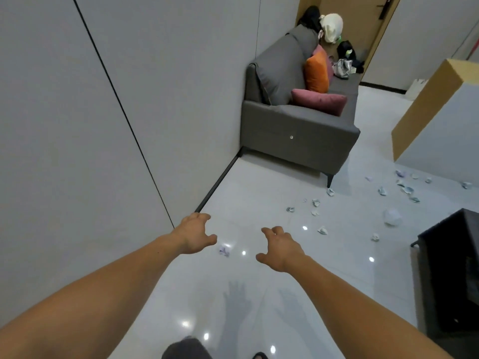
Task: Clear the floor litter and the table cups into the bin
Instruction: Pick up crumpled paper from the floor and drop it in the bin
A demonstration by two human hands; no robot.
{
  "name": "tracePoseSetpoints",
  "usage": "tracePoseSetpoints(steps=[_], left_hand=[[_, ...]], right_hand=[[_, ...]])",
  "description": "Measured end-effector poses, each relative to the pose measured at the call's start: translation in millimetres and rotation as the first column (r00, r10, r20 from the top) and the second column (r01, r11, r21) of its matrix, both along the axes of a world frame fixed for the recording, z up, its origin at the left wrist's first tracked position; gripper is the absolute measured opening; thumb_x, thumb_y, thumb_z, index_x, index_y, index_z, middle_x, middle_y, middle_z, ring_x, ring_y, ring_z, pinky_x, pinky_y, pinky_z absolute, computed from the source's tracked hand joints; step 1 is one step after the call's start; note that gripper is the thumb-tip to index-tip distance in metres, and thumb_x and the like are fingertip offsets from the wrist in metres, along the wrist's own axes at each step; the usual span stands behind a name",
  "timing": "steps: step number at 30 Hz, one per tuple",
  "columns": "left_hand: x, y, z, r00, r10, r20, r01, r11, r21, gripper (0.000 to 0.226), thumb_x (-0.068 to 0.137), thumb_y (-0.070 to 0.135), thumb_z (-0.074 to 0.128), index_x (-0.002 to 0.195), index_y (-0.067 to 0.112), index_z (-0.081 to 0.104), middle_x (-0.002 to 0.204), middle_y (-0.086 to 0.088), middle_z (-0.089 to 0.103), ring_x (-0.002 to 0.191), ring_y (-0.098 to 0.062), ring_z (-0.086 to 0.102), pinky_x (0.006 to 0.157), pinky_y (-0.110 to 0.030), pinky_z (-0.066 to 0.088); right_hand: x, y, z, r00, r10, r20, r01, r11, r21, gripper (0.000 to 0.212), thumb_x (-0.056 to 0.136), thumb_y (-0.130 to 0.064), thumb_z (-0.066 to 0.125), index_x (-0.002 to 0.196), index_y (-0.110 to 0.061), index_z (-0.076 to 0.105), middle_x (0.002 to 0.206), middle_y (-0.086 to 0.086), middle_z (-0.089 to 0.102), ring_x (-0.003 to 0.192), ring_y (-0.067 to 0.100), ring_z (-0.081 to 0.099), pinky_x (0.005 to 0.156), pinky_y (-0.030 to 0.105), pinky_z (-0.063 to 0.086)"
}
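Loosely spread and holding nothing, left hand (195, 233) and right hand (281, 248) hover above glossy white floor (259, 187), small crumpled paper scrap (224, 251) lying between them, more scraps (315, 202) scattered near grey fabric sofa (298, 136).

Even, fairly bright indoor light falls from above: small white ceiling-lamp glints dot the glossy floor (259, 294), and two faint hand shadows lie on it below the arms. The wide lens bends the wall seam (124, 112) and tilts the room. Distant sofa (298, 130) clutter looks soft, perhaps compression blur.
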State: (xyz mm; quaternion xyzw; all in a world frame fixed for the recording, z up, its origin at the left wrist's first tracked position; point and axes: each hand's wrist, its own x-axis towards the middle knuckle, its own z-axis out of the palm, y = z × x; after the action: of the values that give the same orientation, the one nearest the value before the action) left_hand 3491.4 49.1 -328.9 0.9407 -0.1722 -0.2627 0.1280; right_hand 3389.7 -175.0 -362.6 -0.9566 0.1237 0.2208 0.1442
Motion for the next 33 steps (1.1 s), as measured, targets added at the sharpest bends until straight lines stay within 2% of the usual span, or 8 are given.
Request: tracePoseSetpoints(steps=[10, 18, 21, 25, 30, 33], left_hand=[[139, -38, -79, 0.982, 0.054, -0.18, -0.053, 0.999, 0.008, 0.077, 0.088, 0.046, 0.057, 0.15, 0.016, 0.023, 0.154, -0.009, 0.025, 0.14, -0.026, 0.024, 0.113, -0.038, 0.028], [270, -73, -188, 0.929, 0.124, -0.349, -0.133, 0.991, -0.002, 0.073, 0.089, 0.045, 0.056, 0.149, 0.017, 0.025, 0.153, -0.004, 0.026, 0.138, -0.021, 0.028, 0.111, -0.034, 0.031], [302, -78, -254, 0.907, 0.211, -0.365, -0.221, 0.975, 0.012, 0.069, 0.09, 0.043, 0.056, 0.147, 0.017, 0.029, 0.152, -0.004, 0.029, 0.135, -0.02, 0.033, 0.107, -0.032, 0.035], [329, -84, -372, 0.855, 0.336, -0.394, -0.346, 0.937, 0.047, 0.067, 0.09, 0.04, 0.058, 0.146, 0.016, 0.031, 0.15, -0.006, 0.032, 0.133, -0.022, 0.037, 0.108, -0.034, 0.035], [342, -88, -541, 0.806, 0.419, -0.419, -0.404, 0.906, 0.128, 0.067, 0.088, 0.04, 0.061, 0.145, 0.018, 0.032, 0.147, -0.007, 0.034, 0.131, -0.025, 0.039, 0.106, -0.037, 0.036], [341, -91, -629, 0.797, 0.438, -0.415, -0.424, 0.896, 0.132, 0.067, 0.088, 0.04, 0.062, 0.144, 0.017, 0.033, 0.146, -0.008, 0.036, 0.131, -0.026, 0.04, 0.103, -0.035, 0.034]], right_hand=[[142, -33, -61, 0.986, 0.1, -0.13, -0.096, 0.995, 0.033, 0.079, 0.089, -0.048, 0.059, 0.152, -0.024, 0.018, 0.153, 0.006, 0.023, 0.134, 0.028, 0.034, 0.099, 0.04, 0.044], [276, -53, -162, 0.964, 0.11, -0.241, -0.097, 0.993, 0.064, 0.074, 0.09, -0.044, 0.057, 0.151, -0.025, 0.02, 0.149, 0.004, 0.028, 0.127, 0.026, 0.04, 0.091, 0.037, 0.046], [317, -52, -236, 0.957, 0.103, -0.27, -0.077, 0.991, 0.107, 0.074, 0.09, -0.045, 0.055, 0.151, -0.026, 0.017, 0.148, 0.004, 0.028, 0.125, 0.026, 0.041, 0.089, 0.036, 0.046], [356, -52, -370, 0.941, 0.126, -0.313, -0.078, 0.984, 0.161, 0.079, 0.09, -0.045, 0.058, 0.152, -0.028, 0.012, 0.148, 0.005, 0.027, 0.124, 0.026, 0.041, 0.089, 0.036, 0.045], [384, -52, -551, 0.917, 0.205, -0.342, -0.139, 0.968, 0.207, 0.081, 0.086, -0.04, 0.064, 0.15, -0.027, 0.015, 0.143, 0.008, 0.031, 0.119, 0.03, 0.045, 0.076, 0.033, 0.036], [393, -47, -640, 0.906, 0.257, -0.337, -0.19, 0.957, 0.22, 0.08, 0.084, -0.037, 0.068, 0.148, -0.027, 0.02, 0.139, 0.009, 0.034, 0.117, 0.031, 0.047, 0.075, 0.033, 0.036]])
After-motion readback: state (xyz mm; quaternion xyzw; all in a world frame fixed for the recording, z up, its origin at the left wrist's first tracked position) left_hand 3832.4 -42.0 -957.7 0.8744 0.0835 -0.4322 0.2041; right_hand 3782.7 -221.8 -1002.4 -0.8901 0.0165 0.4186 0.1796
